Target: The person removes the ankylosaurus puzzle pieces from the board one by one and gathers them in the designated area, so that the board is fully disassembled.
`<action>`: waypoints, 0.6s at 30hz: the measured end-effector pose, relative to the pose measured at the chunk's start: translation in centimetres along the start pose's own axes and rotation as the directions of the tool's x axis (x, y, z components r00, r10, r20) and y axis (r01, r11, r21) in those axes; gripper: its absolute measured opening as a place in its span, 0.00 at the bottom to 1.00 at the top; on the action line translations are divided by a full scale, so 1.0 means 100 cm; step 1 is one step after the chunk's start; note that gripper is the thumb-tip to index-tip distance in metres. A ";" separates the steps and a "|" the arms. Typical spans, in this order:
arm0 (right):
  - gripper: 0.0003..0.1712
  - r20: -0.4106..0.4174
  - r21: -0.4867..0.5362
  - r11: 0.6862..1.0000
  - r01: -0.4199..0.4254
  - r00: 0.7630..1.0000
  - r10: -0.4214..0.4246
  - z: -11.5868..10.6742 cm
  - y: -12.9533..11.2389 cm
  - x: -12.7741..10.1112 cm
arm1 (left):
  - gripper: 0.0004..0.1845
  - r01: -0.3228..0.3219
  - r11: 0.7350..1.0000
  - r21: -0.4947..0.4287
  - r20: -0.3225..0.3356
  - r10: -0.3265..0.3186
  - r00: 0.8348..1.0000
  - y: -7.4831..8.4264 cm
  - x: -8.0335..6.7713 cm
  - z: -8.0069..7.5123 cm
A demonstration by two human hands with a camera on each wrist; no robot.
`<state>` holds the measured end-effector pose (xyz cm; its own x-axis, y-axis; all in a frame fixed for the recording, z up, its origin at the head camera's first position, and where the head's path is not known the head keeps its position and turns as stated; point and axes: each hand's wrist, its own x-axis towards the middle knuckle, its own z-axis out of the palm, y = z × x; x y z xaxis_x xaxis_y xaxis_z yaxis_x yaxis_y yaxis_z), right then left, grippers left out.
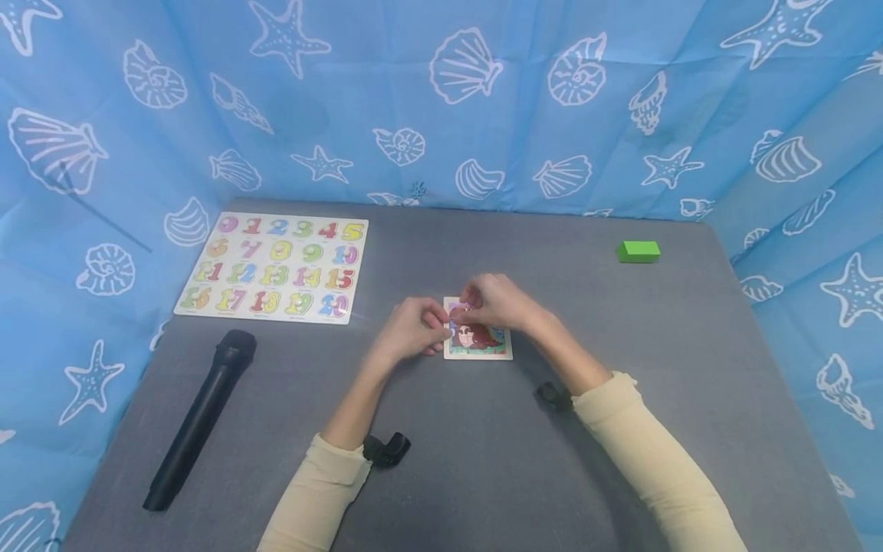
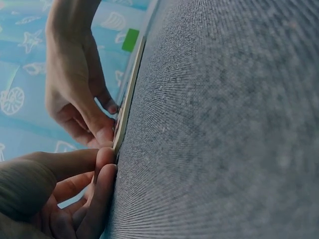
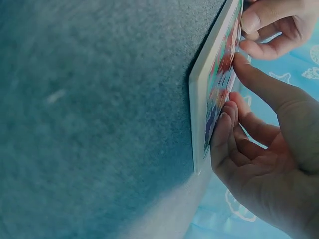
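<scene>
A small square picture puzzle point(image 1: 476, 349) with a pale frame and a red-haired figure lies flat on the grey table. At its left edge, my left hand point(image 1: 416, 328) pinches the frame between thumb and fingers. From the upper right, my right hand point(image 1: 501, 301) reaches over the puzzle. Its thumb and curled fingertips close on a reddish upper part of the picture, seen low on the puzzle board point(image 3: 199, 94) in the right wrist view. Whether that part is a loose piece I cannot tell. The hands hide the upper left of the picture.
A white number board point(image 1: 272, 268) lies at the back left. In front of it is a black microphone point(image 1: 200, 422). A green block point(image 1: 638, 251) stands at the back right. Blue shell-patterned curtain point(image 1: 497, 100) borders the table.
</scene>
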<state>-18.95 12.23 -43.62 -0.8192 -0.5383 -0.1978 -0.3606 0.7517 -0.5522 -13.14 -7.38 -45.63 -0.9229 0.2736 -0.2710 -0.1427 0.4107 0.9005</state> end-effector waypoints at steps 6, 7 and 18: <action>0.18 -0.065 -0.007 1.000 0.005 0.998 -0.006 -0.001 -0.001 -0.001 | 0.10 0.032 0.999 0.015 -0.003 -0.032 0.999 0.003 0.000 -0.003; 0.18 -0.073 -0.010 1.000 0.007 0.997 -0.007 -0.001 -0.002 -0.001 | 0.11 0.036 0.999 0.018 -0.004 -0.035 0.999 0.004 0.000 -0.003; 0.13 -0.059 0.027 0.999 -0.028 0.998 0.030 0.000 -0.003 -0.005 | 0.09 0.030 0.999 0.029 0.002 -0.030 1.000 0.002 0.000 -0.001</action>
<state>-18.48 12.30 -43.35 -0.8543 -0.4925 -0.1662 -0.3253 0.7559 -0.5681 -13.22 -7.39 -45.39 -0.9174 0.2627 -0.2990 -0.1601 0.4442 0.8815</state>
